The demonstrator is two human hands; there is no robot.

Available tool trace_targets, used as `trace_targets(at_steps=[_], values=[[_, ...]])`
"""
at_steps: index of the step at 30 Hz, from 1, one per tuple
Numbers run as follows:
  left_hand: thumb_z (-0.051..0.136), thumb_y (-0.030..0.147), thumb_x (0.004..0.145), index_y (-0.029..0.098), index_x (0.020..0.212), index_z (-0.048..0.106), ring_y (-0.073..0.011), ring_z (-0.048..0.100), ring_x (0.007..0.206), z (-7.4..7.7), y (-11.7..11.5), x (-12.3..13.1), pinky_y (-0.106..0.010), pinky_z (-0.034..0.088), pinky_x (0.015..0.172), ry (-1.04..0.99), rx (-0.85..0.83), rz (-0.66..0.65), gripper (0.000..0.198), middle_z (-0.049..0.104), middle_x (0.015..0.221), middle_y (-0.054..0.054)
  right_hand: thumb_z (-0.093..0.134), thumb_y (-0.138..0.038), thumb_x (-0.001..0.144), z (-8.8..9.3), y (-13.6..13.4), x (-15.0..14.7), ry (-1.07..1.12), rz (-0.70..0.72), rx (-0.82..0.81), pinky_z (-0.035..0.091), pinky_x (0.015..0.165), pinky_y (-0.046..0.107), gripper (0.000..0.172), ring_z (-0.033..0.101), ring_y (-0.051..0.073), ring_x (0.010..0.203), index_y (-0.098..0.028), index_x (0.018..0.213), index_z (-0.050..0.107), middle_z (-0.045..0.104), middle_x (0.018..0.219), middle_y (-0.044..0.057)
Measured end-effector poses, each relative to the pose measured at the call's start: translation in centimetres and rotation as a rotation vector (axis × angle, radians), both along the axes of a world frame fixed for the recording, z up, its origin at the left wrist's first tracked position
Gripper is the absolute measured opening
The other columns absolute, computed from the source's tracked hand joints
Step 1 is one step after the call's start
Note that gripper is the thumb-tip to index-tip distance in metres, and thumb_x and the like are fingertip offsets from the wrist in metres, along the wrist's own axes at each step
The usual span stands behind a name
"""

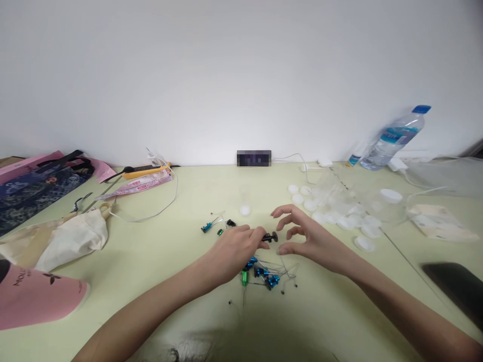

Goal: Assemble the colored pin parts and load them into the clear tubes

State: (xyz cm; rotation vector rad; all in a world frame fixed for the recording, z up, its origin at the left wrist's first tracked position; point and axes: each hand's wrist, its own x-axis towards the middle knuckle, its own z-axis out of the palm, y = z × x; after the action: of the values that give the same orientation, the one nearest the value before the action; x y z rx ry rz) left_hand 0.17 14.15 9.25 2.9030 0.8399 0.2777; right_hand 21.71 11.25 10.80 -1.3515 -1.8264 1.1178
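Observation:
My left hand (236, 246) is closed in a pinch on a small black component (270, 237) just above the pale green table (158, 261). My right hand (302, 236) hovers beside it to the right, fingers curled apart, holding nothing. Below the hands lies a pile of small blue and green electronic parts (264, 274) with thin wire leads. A separate blue part (207, 227), a green one (220, 232) and a black one (230, 222) lie to the left of my left hand.
Several white plastic lids (339, 216) and clear cups spread at the right, with a water bottle (394, 138) behind them. A cloth bag (68, 236), pink packaging (33, 296) and a cable (151, 213) lie at the left. A dark object (456, 286) sits at the right edge.

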Motion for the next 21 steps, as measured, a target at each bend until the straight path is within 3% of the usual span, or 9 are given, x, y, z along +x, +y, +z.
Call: trace_targets(at_steps=[3, 6, 9, 11, 13, 15, 17, 19, 21], values=[[0.041, 0.021, 0.095, 0.016, 0.093, 0.043, -0.0173, 0.053, 0.066, 0.27, -0.1, 0.16, -0.026, 0.032, 0.053, 0.002, -0.003, -0.006, 0.006, 0.059, 0.07, -0.002, 0.047, -0.049, 0.091, -0.08, 0.04, -0.03, -0.081, -0.011, -0.037, 0.046, 0.071, 0.033, 0.027, 0.058, 0.018, 0.079, -0.023, 0.095, 0.054, 0.059, 0.084, 0.002], [0.038, 0.024, 0.097, 0.016, 0.092, 0.044, -0.017, 0.052, 0.066, 0.38, -0.13, 0.25, -0.026, 0.032, 0.054, 0.0, 0.011, -0.025, 0.012, 0.057, 0.068, -0.001, 0.033, -0.048, 0.096, -0.25, -0.14, -0.13, -0.14, 0.07, -0.052, 0.044, 0.067, 0.032, 0.04, 0.055, 0.016, 0.071, -0.02, 0.076, 0.054, 0.058, 0.075, 0.002], [0.043, 0.022, 0.095, 0.015, 0.093, 0.045, -0.0169, 0.051, 0.064, 0.26, -0.07, 0.18, -0.026, 0.029, 0.052, 0.009, 0.022, -0.018, 0.007, 0.055, 0.067, -0.001, 0.056, -0.042, 0.087, -0.13, -0.24, -0.03, -0.046, 0.074, -0.017, 0.048, 0.074, 0.032, 0.023, 0.056, 0.019, 0.093, -0.025, 0.102, 0.052, 0.057, 0.107, 0.004], [0.044, 0.022, 0.094, 0.015, 0.092, 0.044, -0.0167, 0.05, 0.063, 0.19, -0.07, 0.17, -0.026, 0.027, 0.051, 0.016, 0.023, -0.007, 0.007, 0.054, 0.065, 0.0, 0.067, -0.041, 0.079, -0.01, -0.16, 0.11, 0.001, 0.039, -0.007, 0.048, 0.08, 0.032, 0.045, 0.054, 0.02, 0.104, -0.029, 0.116, 0.044, 0.052, 0.119, 0.005], [0.04, 0.025, 0.096, 0.016, 0.09, 0.044, -0.0164, 0.05, 0.062, 0.17, -0.13, 0.25, -0.026, 0.026, 0.051, 0.004, 0.032, -0.012, 0.012, 0.053, 0.063, 0.0, 0.063, -0.046, 0.082, -0.02, -0.05, 0.17, -0.031, 0.002, -0.041, 0.048, 0.077, 0.033, 0.04, 0.056, 0.019, 0.093, -0.028, 0.113, 0.046, 0.056, 0.107, 0.004], [0.036, 0.029, 0.098, 0.016, 0.088, 0.044, -0.0164, 0.051, 0.062, 0.21, -0.21, 0.36, -0.026, 0.026, 0.052, -0.02, 0.046, -0.026, 0.018, 0.053, 0.064, 0.0, 0.046, -0.051, 0.091, -0.17, -0.02, 0.09, -0.101, -0.006, -0.054, 0.045, 0.07, 0.033, 0.029, 0.055, 0.017, 0.077, -0.023, 0.096, 0.053, 0.058, 0.086, 0.002], [0.034, 0.031, 0.098, 0.017, 0.087, 0.043, -0.0161, 0.051, 0.063, 0.22, -0.24, 0.39, -0.026, 0.027, 0.053, -0.03, 0.029, -0.036, 0.02, 0.054, 0.066, -0.001, 0.031, -0.05, 0.097, -0.3, -0.1, -0.05, -0.153, 0.048, -0.052, 0.042, 0.066, 0.032, 0.042, 0.052, 0.015, 0.068, -0.02, 0.076, 0.052, 0.055, 0.072, 0.001], [0.036, 0.03, 0.098, 0.017, 0.088, 0.043, -0.0162, 0.052, 0.064, 0.16, -0.17, 0.3, -0.026, 0.028, 0.053, -0.021, -0.01, -0.034, 0.017, 0.056, 0.067, -0.001, 0.035, -0.048, 0.096, -0.29, -0.2, -0.13, -0.131, 0.114, -0.06, 0.042, 0.066, 0.031, 0.038, 0.053, 0.015, 0.07, -0.02, 0.075, 0.051, 0.055, 0.075, 0.001], [0.04, 0.025, 0.096, 0.017, 0.091, 0.043, -0.017, 0.053, 0.066, 0.02, -0.03, 0.15, -0.026, 0.028, 0.053, -0.006, -0.037, -0.016, 0.01, 0.056, 0.069, -0.001, 0.053, -0.044, 0.089, -0.2, -0.22, -0.05, -0.056, 0.112, -0.051, 0.045, 0.071, 0.03, 0.022, 0.055, 0.017, 0.083, -0.023, 0.094, 0.052, 0.057, 0.094, 0.002]])
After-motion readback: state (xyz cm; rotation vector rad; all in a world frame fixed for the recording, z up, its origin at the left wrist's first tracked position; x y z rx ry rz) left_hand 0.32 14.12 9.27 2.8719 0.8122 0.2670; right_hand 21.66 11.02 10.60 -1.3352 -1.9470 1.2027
